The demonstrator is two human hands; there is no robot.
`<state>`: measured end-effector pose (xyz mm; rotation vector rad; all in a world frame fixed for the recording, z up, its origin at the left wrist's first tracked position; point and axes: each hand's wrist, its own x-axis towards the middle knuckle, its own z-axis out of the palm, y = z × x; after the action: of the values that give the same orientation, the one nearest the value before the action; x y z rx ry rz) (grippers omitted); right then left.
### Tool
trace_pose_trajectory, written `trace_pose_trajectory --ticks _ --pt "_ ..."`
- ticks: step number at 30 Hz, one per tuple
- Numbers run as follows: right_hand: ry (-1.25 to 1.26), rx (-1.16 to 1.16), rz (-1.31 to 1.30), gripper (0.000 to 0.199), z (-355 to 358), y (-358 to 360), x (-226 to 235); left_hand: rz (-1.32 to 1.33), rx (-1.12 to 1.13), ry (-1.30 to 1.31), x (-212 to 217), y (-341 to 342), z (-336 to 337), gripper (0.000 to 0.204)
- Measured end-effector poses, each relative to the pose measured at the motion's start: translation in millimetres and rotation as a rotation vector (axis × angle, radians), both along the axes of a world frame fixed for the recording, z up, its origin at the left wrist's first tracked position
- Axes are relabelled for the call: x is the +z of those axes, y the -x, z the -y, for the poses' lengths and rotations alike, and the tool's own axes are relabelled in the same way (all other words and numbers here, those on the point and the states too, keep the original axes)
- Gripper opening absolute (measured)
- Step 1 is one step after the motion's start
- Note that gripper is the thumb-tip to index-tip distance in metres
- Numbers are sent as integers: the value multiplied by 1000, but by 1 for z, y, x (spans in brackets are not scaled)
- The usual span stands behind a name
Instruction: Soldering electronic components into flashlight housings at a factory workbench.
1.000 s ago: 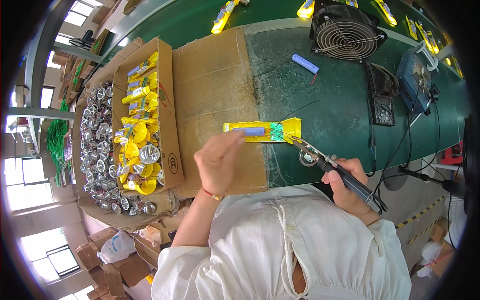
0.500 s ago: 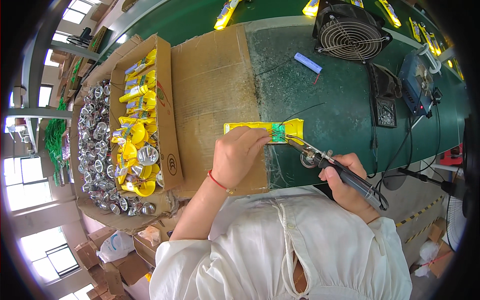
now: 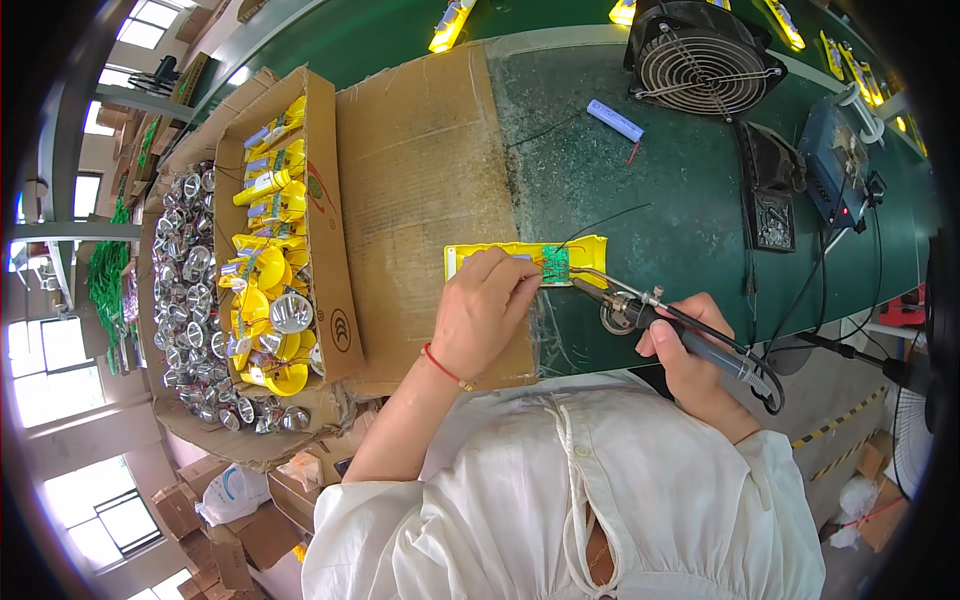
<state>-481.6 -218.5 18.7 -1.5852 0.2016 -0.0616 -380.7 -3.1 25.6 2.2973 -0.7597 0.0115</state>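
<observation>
A long yellow plastic housing (image 3: 594,252) lies across the edge of the cardboard sheet, with a small green circuit board (image 3: 555,256) inside it. My left hand (image 3: 478,312) rests over the housing's left part, fingertips pinched on a thin wire beside the board; the fingers hide part of it. In my right hand (image 3: 684,382) is a soldering iron (image 3: 722,362), held by its dark handle. Its thin metal feed tube reaches the board's right side, and the iron's tip is close by. A dark wire curves up from the board.
A purple battery cell (image 3: 615,121) lies beyond the housing. At left, a cardboard box (image 3: 335,230) holds yellow assemblies beside many silver reflector cups (image 3: 198,262). A black fan (image 3: 705,75) and a blue soldering station (image 3: 835,165) stand at far right; cables hang nearby.
The soldering iron and its feed tube have shifted slightly, and my right fingers have moved a little on the handle. My left hand keeps its pinch, moved very slightly.
</observation>
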Motion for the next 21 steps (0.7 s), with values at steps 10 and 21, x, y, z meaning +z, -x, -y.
trace_pose_trajectory --ticks 10,21 --pt "-78 -13 25 19 -5 -3 -3 76 -25 22 -1 -2 0 8" --pt "-118 -50 84 16 -8 -7 -7 66 -6 18 -1 1 1 9"
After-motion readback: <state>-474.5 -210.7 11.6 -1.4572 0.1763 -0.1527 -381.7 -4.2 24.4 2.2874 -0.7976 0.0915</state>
